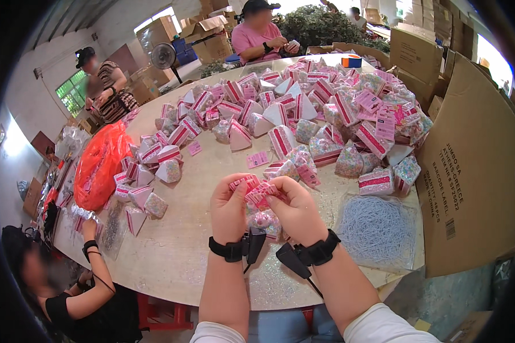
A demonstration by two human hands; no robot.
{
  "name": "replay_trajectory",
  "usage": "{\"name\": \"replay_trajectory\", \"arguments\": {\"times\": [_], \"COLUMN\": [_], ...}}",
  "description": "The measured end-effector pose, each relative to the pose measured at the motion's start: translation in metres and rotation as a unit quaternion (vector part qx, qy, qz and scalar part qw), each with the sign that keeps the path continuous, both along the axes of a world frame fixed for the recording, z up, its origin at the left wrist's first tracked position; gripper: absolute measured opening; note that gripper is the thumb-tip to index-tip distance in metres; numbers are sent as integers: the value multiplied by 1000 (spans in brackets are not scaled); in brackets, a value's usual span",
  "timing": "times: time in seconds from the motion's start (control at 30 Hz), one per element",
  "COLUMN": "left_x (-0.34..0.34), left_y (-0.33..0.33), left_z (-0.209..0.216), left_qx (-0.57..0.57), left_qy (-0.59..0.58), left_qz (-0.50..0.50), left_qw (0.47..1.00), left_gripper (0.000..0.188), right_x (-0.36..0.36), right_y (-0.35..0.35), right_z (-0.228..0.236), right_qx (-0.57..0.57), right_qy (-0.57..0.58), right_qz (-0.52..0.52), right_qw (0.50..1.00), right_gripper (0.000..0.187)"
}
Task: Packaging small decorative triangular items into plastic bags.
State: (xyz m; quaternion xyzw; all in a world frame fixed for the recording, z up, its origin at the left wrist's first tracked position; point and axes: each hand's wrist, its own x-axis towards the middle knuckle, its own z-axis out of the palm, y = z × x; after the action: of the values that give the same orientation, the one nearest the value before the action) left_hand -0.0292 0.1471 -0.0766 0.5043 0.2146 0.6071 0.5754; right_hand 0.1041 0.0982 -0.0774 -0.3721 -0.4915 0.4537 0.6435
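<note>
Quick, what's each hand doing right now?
Left hand: closed, pinching pink-and-white material.
Right hand: closed, also pinching pink-and-white material.

Head-worn fisheye, downward over the table (174,246)

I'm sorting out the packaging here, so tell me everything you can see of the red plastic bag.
The red plastic bag is bright orange-red, glossy and thin-looking, creased and bulging. It sits at the left edge of the table. Its contents cannot be made out. Wedge-shaped packs lie close along its right side; whether they touch it is hard to tell.
</note>
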Motion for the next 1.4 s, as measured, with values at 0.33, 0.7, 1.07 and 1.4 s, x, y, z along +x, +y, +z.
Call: {"name": "replay_trajectory", "arguments": {"times": [0.33,0.7,1.07,1.4], "left_x": [21,28,26,25], "left_y": [-14,-15,-9,-3], "left_z": [-5,-7,-18,-23], "left_qx": [-2,47,268,285], "left_qy": [24,134,290,277], "left_qz": [-110,14,89,98], "left_qw": [994,990,915,912], "left_gripper": [32,43,95,108], "right_x": [-11,-10,-6,-3], "right_y": [8,-2,-4,3], "right_z": [-12,2,9,1], "right_qx": [41,98,121,117], "right_qy": [-68,-380,-228,-261], "right_qz": [-134,-233,-149,-191], "right_qw": [988,890,955,939], "right_gripper": [25,49,40,36]}}
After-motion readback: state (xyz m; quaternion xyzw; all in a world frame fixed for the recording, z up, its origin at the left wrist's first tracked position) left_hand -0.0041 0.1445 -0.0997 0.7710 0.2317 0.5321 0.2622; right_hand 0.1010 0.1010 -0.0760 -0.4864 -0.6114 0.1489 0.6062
